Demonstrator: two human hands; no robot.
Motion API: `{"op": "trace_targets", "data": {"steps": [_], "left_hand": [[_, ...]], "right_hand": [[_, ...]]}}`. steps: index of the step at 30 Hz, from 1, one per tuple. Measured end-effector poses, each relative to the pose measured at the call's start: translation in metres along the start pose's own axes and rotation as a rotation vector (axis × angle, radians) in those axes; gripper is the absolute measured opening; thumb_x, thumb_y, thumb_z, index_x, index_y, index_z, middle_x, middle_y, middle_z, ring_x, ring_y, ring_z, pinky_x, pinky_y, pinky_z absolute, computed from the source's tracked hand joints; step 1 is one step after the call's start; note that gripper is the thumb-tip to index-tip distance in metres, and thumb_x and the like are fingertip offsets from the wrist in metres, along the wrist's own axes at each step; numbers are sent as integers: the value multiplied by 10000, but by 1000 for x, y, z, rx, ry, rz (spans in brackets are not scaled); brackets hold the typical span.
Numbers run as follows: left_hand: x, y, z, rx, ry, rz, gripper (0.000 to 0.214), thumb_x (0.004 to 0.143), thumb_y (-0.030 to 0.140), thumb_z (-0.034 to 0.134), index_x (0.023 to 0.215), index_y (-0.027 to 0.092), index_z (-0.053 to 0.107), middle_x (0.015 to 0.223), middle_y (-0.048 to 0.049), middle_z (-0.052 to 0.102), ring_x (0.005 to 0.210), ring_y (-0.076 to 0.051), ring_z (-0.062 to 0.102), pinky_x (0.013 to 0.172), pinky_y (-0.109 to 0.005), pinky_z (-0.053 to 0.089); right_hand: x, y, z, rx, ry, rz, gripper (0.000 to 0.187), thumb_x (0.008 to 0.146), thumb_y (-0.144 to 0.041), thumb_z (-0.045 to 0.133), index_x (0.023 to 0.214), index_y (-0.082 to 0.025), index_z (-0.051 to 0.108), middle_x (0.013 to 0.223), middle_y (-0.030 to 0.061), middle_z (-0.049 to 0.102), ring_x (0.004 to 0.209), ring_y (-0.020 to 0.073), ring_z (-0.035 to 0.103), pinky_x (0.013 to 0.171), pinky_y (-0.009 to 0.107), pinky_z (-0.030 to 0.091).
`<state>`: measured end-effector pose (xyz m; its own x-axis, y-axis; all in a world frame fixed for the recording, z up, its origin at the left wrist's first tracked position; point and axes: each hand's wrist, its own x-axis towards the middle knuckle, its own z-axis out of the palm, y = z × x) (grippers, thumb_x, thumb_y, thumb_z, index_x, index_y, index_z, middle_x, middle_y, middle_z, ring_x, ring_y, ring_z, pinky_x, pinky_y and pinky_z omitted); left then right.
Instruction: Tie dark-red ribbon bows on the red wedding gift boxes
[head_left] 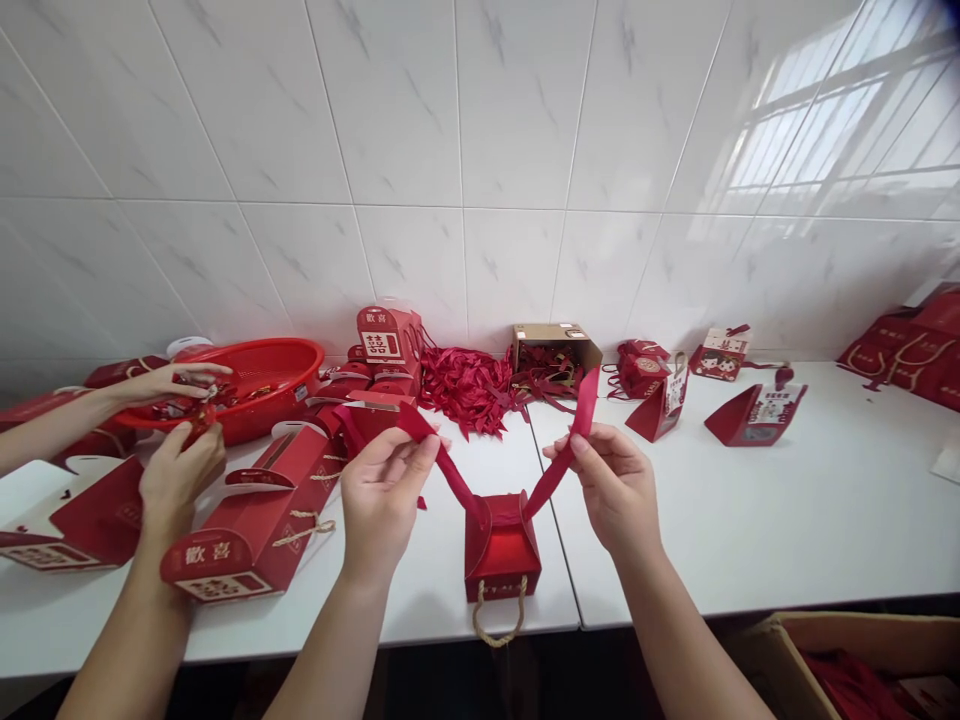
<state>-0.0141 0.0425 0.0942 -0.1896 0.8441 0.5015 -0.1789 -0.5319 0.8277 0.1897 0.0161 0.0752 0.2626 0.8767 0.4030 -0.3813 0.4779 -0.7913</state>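
A small red gift box with a twisted rope handle stands near the front edge of the white table. A dark red ribbon runs through its top, and its two ends rise apart in a V. My left hand pinches the left end between thumb and fingers, above and left of the box. On the other side, my right hand pinches the right end, whose tip sticks up past the fingers. Both hands are off the table, with the ribbon stretched between them and the box.
At left, a co-worker's hands hold small wrapped items by a red basket. Larger red boxes stand nearby. Behind lie a ribbon pile and a cardboard box. Several small boxes stand right; a carton is below.
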Motion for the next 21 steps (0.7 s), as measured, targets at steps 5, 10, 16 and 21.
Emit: {"op": "trace_targets", "data": {"steps": [5,10,16,21], "left_hand": [[3,11,11,7,-125,-58,153,794,317,696,865,181,697,774,-25,725,821,-177,682,773,-273,526],[5,19,20,-1,-217,-62,157,846,326,636,903,185,672,747,-20,703,803,-170,674,783,-284,517],[0,29,28,47,-327,-185,190,848,336,626,976,209,565,585,44,626,619,-123,622,664,-234,496],[-7,36,35,128,-419,-202,299,843,305,630,1069,241,447,587,71,609,607,-103,594,616,-198,455]], "right_hand": [[6,-10,12,61,-49,-3,51,840,-239,659,890,-228,652,786,-14,711,731,142,694,743,304,554],[11,-15,17,87,-65,22,66,842,-249,650,890,-228,609,776,-17,703,687,135,683,703,302,552],[11,-15,22,-22,-109,70,119,817,-272,667,895,-210,601,748,-3,687,533,92,592,545,239,479],[5,-14,27,-200,-244,105,124,825,-304,648,827,-183,675,600,-17,599,446,65,430,439,217,369]]}}
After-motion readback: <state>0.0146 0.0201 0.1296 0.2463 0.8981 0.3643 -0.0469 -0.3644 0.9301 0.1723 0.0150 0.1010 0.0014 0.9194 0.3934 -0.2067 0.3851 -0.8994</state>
